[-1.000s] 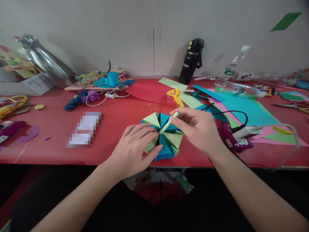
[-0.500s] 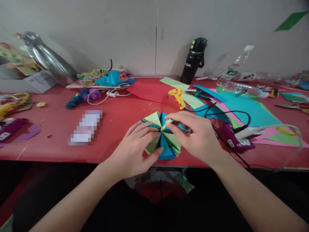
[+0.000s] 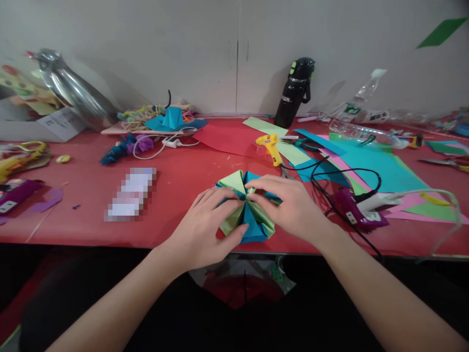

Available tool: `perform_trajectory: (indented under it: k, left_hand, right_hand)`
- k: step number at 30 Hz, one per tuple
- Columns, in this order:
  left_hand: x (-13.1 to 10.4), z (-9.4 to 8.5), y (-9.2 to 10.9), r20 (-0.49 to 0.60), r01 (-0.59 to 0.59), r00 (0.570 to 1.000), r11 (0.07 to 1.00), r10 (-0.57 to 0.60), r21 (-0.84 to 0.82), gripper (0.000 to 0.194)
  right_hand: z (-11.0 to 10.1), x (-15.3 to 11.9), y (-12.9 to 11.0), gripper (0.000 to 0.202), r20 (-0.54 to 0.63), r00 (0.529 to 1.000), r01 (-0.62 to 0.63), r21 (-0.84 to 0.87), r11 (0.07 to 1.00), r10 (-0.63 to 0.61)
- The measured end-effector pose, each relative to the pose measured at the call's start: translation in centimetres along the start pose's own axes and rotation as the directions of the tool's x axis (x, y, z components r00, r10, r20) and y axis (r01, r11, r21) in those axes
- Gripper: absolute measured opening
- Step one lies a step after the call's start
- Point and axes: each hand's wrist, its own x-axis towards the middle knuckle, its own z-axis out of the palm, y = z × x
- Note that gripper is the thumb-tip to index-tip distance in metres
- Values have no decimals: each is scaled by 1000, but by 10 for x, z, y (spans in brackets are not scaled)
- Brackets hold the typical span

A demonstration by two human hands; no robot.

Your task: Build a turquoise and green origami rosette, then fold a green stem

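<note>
A blue and light-green folded-paper piece (image 3: 253, 218) lies near the table's front edge, its wedges meeting in the middle. Over its left side lies my left hand (image 3: 207, 220), thumb at the front and fingers at the back, keeping hold of it. From the right, my right hand (image 3: 293, 203) pinches a small light-green paper roll (image 3: 252, 190) between thumb and fingertips, right at the centre. Most of the roll is hidden behind the fingers.
A yellow glue gun (image 3: 270, 146) lies behind my right hand, its black cord running to a purple power strip (image 3: 361, 210). Blue sheets (image 3: 381, 164) and a clear bottle (image 3: 361, 102) are at the right. A blurred flat object (image 3: 132, 193) lies left; a black flask (image 3: 295, 93) stands behind.
My right hand has moved slightly left and down, bringing the paper roll closer into the centre of the folded piece. My left hand has stayed in place.
</note>
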Motion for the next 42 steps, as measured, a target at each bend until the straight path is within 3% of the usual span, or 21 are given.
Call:
perform_trajectory:
  k: [9, 17, 27, 31, 33, 35, 38, 42]
  left_hand:
    - [-1, 1, -3, -33, -17, 999, 1000, 16, -17, 31]
    - [0, 1, -2, -42, -16, 999, 1000, 15, -22, 29]
    - [-4, -4, -10, -86, -21, 996, 995, 13, -101, 28]
    - [-8, -14, -21, -6, -62, 998, 990, 62, -127, 50]
    - [-11, -14, -26, 54, -94, 994, 994, 97, -59, 68]
    - [-12, -10, -29, 72, -115, 991, 993, 113, 25, 73]
    - [-12, -1, -32, 45, -114, 993, 993, 112, 34, 65]
    - [-10, 1, -37, -53, -47, 998, 995, 42, -89, 58]
  right_hand:
    - [2, 1, 5, 10, 28, 998, -57, 68, 996, 55]
    - [-14, 1, -10, 8, -120, 987, -99, 38, 994, 103]
    - [-16, 3, -9, 8, -145, 975, -155, 105, 982, 170]
    - [-22, -1, -8, 11, -219, 944, -211, 172, 962, 246]
    - [-27, -4, -7, 11, -277, 920, -230, 192, 954, 277]
    - [-34, -8, -3, 12, -337, 898, -233, 182, 955, 283]
    - [-45, -17, 5, 13, -336, 902, -243, 121, 962, 270]
    - [-57, -27, 18, 12, -275, 927, -252, 48, 967, 255]
